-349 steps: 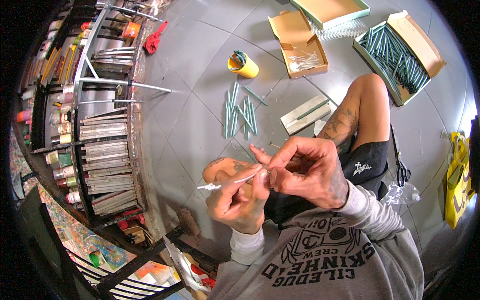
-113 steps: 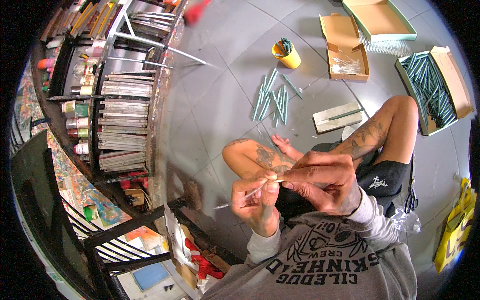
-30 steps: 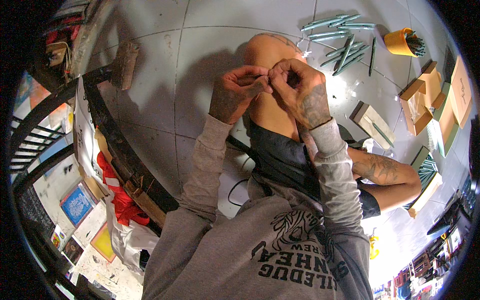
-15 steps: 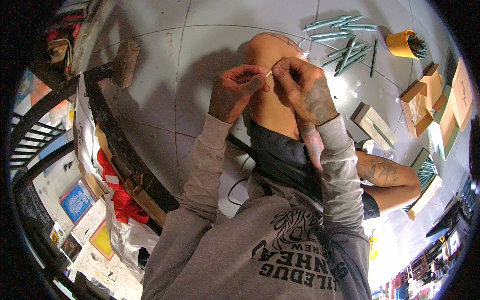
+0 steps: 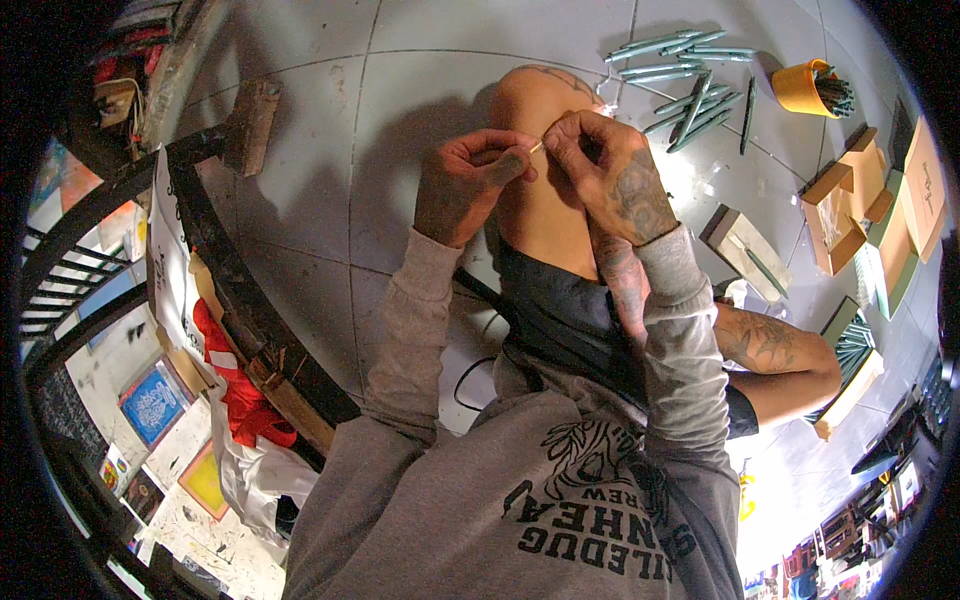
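My left hand (image 5: pixel 465 185) and my right hand (image 5: pixel 610 170) meet above my bent knee, fingertips almost touching. Between them is a small, thin, pale-gold piece (image 5: pixel 537 147), pinched by the fingers of both hands. Its ends are hidden by the fingertips, and it is too small to tell its kind. Beyond my right hand, several teal pens (image 5: pixel 690 85) lie in a loose pile on the tiled floor. Closer to my right wrist is a pale grey block (image 5: pixel 738 238) with one teal pen (image 5: pixel 768 273) lying across it.
A yellow cup (image 5: pixel 795 88) holding dark pen-like sticks stands at the far right. Nearby are open cardboard boxes (image 5: pixel 835 215). Beside my right knee, another box (image 5: pixel 862 375) holds more teal pens. Along my left runs a dark frame (image 5: pixel 225 255), with red cloth (image 5: pixel 235 385) next to it.
Hardly anything differs. Both hands keep their pinch on the small piece, and my right hand has turned very slightly.
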`<state>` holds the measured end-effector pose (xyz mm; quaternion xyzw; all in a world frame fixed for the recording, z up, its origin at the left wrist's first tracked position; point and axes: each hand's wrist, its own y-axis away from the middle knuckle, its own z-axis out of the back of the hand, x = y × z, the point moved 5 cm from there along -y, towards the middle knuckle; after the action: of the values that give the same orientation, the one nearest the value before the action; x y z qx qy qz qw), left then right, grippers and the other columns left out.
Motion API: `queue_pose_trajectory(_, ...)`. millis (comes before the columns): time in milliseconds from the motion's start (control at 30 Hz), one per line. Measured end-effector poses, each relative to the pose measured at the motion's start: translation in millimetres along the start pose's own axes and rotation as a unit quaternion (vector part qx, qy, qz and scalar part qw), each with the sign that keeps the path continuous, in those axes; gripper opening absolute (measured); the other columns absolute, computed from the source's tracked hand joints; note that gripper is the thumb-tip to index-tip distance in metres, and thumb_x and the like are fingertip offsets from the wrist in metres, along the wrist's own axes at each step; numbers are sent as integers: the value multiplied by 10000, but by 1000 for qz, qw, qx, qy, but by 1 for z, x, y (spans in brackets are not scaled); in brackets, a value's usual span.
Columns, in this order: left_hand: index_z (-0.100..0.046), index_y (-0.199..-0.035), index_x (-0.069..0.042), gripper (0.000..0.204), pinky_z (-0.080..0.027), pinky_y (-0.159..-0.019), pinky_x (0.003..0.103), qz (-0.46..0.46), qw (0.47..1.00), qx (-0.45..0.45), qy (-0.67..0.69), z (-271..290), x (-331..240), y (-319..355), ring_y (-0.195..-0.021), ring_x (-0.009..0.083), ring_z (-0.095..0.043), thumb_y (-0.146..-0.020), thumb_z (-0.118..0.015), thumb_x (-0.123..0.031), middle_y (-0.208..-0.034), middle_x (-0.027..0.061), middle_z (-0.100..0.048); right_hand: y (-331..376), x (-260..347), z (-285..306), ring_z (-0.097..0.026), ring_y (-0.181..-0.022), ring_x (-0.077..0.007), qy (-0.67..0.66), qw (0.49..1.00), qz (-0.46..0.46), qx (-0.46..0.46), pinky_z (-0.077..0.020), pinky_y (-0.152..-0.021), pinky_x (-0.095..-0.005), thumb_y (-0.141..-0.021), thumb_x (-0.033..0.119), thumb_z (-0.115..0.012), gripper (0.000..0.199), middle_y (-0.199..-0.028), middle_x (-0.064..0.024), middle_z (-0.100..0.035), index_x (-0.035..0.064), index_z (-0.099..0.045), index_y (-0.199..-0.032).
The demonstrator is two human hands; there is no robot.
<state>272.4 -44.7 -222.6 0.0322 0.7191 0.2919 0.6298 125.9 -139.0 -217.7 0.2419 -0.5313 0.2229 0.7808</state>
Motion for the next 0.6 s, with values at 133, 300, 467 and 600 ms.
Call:
queue_pose_trajectory(133,-697,-1022,9,246,-542,-720,241,-6,999,-13,-48,-1,-6,4,-778,109,-687,-900,-716,-205,-843,80,-733,-2,1,3,-665,-761,-372,-12,1000,-8,7,-515,-707,-433,-883,208,-589,191,-792,-190,-666,48,-689,-857)
queue_pose_trajectory(300,-696,-1032,-14,264,-525,-721,232,-51,991,-36,-116,5,-8,7,-788,92,-671,-913,-705,-249,-845,51,-726,-4,3,4,-679,-791,-360,-9,999,-28,23,-522,-721,-429,-869,210,-601,190,-823,-191,-678,42,-688,-854)
queue_pose_trajectory(467,-660,-1047,-22,297,-500,-690,233,-158,977,-99,-108,13,-1,7,-771,83,-623,-958,-627,-304,-875,21,-685,-5,4,3,-686,-782,-355,-7,999,-21,26,-526,-723,-426,-865,205,-602,187,-813,-179,-687,41,-690,-853)
queue_pose_trajectory(600,-639,-1016,-35,283,-468,-666,226,-218,965,-122,-81,5,-10,7,-752,60,-570,-967,-584,-308,-845,-8,-642,-6,4,3,-689,-765,-343,-11,999,-14,29,-529,-721,-421,-866,195,-599,182,-795,-169,-690,38,-690,-848)
